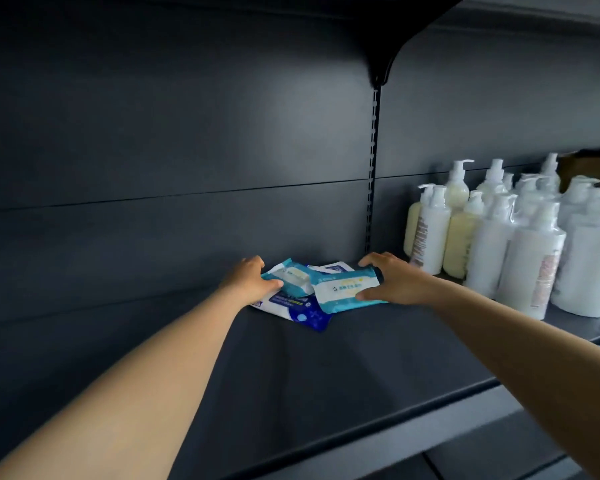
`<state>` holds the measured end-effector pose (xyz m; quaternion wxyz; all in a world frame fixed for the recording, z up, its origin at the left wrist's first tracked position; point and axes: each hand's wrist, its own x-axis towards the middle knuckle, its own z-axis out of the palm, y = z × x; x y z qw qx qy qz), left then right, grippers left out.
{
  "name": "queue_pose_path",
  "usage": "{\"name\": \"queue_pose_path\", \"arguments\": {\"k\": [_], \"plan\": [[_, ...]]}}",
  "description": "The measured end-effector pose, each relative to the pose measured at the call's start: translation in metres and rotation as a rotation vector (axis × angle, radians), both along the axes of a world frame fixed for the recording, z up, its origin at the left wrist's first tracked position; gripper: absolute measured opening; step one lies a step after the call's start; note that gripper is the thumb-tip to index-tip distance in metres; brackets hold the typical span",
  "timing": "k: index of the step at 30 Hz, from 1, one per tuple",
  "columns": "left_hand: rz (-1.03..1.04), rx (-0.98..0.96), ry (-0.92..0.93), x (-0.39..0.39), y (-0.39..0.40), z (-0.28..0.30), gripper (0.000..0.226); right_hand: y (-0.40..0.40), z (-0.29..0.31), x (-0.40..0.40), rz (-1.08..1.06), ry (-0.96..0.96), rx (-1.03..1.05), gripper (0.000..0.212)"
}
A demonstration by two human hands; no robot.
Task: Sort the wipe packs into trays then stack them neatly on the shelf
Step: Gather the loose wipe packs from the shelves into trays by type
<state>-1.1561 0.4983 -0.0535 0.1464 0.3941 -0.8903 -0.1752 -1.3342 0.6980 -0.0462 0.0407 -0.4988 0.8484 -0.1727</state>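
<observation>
Head view, the only one I have: both arms reach to the back of a dark shelf [326, 368], where a small heap of wipe packs lies against the rear panel. My left hand [248, 277] grasps a teal-and-white pack [291, 278], thumb on its top face and fingers curled over its far edge. My right hand [392, 282] grasps a second teal pack [343, 289], thumb along its near edge and fingers over the far end. Beneath them lie a blue pack [300, 311] and, further back, a white pack [331, 268], partly covered. I see no trays, so I judge sorting either skipped or out of sight; the packs overlap at odd angles, so neat stacking remains to be done. The packs are soft, glossy film pouches, flat and rectangular with crimped ends; they should flex under grip. The shelf is matte dark metal with a rounded front lip. To the right stand white pump bottles [492, 237], smooth rigid plastic, some in shrink film.
</observation>
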Motion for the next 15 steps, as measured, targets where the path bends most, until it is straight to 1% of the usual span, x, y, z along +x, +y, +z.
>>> {"name": "queue_pose_path", "arguments": {"k": [3,6,7,8,10,12,14,15], "plan": [[-0.013,0.097,0.023,-0.017,-0.021,-0.009,0.069,-0.014,-0.005,-0.013,0.006,-0.037,0.051,0.066],[-0.003,0.241,0.074,-0.031,-0.034,-0.015,0.076,-0.022,-0.008,-0.022,0.008,-0.120,0.090,0.070],[0.001,0.279,0.087,-0.034,-0.036,-0.017,0.073,-0.023,-0.009,-0.024,0.004,-0.149,0.093,0.071],[0.003,0.311,0.106,-0.038,-0.038,-0.018,0.065,-0.025,-0.009,-0.026,-0.002,-0.176,0.090,0.072],[0.018,0.368,0.161,-0.045,-0.043,-0.020,0.035,-0.028,-0.008,-0.028,-0.019,-0.230,0.095,0.078],[0.014,0.455,0.206,-0.049,-0.047,-0.022,0.036,-0.032,-0.008,-0.031,-0.043,-0.268,0.109,0.086],[0.027,0.565,0.258,-0.052,-0.052,-0.024,0.032,-0.034,-0.007,-0.032,-0.067,-0.257,0.115,0.091],[0.036,0.623,0.278,-0.053,-0.053,-0.023,0.037,-0.035,-0.005,-0.032,-0.077,-0.258,0.115,0.091]]}}
